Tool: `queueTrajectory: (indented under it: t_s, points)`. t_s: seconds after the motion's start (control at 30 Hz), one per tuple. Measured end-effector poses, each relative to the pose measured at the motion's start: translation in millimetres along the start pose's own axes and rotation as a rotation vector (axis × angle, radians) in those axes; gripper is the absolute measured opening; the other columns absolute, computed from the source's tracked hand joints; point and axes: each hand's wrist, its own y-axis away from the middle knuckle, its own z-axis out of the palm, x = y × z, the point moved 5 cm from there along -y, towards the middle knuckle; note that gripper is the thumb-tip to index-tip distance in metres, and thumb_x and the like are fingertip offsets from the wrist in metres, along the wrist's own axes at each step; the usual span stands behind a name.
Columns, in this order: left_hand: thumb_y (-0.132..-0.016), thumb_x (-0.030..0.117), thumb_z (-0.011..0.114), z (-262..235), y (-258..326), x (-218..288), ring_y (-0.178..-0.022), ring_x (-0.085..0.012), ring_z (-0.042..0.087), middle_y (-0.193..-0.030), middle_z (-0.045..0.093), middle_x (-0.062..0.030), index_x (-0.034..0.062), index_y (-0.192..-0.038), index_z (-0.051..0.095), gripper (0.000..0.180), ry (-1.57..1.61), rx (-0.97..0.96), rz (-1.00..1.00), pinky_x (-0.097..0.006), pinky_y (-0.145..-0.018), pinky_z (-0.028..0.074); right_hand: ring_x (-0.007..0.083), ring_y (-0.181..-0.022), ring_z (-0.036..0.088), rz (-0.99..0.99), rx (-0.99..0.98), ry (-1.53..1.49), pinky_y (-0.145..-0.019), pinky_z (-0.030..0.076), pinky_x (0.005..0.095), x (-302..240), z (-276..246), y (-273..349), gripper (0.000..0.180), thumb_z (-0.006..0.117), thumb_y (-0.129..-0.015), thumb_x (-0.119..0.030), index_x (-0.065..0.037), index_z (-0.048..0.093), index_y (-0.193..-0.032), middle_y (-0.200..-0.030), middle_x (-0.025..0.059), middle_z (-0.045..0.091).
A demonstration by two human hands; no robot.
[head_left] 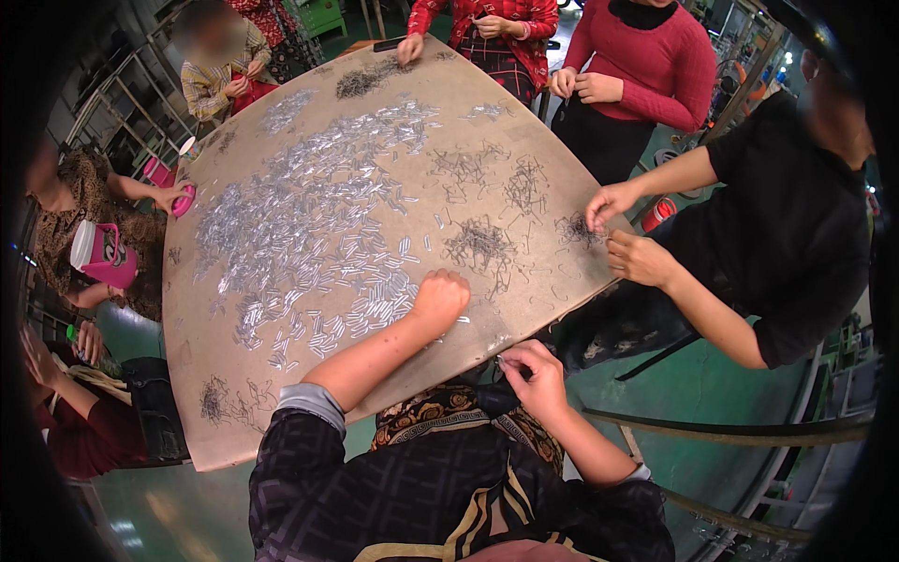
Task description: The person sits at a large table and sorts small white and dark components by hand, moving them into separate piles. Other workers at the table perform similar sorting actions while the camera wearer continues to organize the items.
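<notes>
My left hand [442, 300] is closed in a fist on the brown tabletop, and whatever may be inside it is hidden. It rests at the right edge of a wide spread of small, shiny, clear or silvery tube-like pieces [379, 304]. Beyond it lies a loose heap of thin dark bent wire pieces [479, 244]. My right hand [536, 375] is just off the table's near edge, thumb and fingers pinched together. Something small and pale seems to show at its fingertips, too small to name.
The large brown table [571, 122] has more wire heaps [367, 80] at its far end and near left corner [217, 401]. Several people stand or sit around it. One person's hands [637, 253] work over wires at the right. At left, someone holds a pink-and-white container [112, 267].
</notes>
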Motion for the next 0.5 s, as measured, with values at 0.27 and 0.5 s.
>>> queueTrajectory:
  t_s: [0.27, 0.5]
  points:
    - [-0.072, 0.009, 0.058, -2.0, 1.6, -6.2, -0.076, -0.0260, 0.062, -0.078, 0.063, -0.0117, 0.0031, -0.077, 0.061, 0.009, 0.131, 0.077, -0.023, -0.037, -0.071, 0.051, 0.0146, -0.067, 0.061, 0.003, -0.005, -0.033, -0.062, 0.050, 0.0257, 0.2, 3.6, 3.2, 0.013, 0.070, -0.078, 0.004, 0.003, 0.066, -0.091, -0.088, 0.0083, 0.064]
    - [-0.072, 0.008, 0.058, 0.5, -1.2, -0.9, -0.077, -0.0255, 0.064, -0.079, 0.064, -0.0119, 0.0034, -0.075, 0.063, 0.007, 0.077, -0.001, -0.047, -0.036, -0.067, 0.053, 0.0143, -0.069, 0.062, -0.014, -0.012, -0.027, -0.062, 0.050, 0.0254, 2.0, 4.1, 5.2, 0.013, 0.069, -0.079, 0.005, 0.003, 0.066, -0.092, -0.090, 0.0083, 0.064]
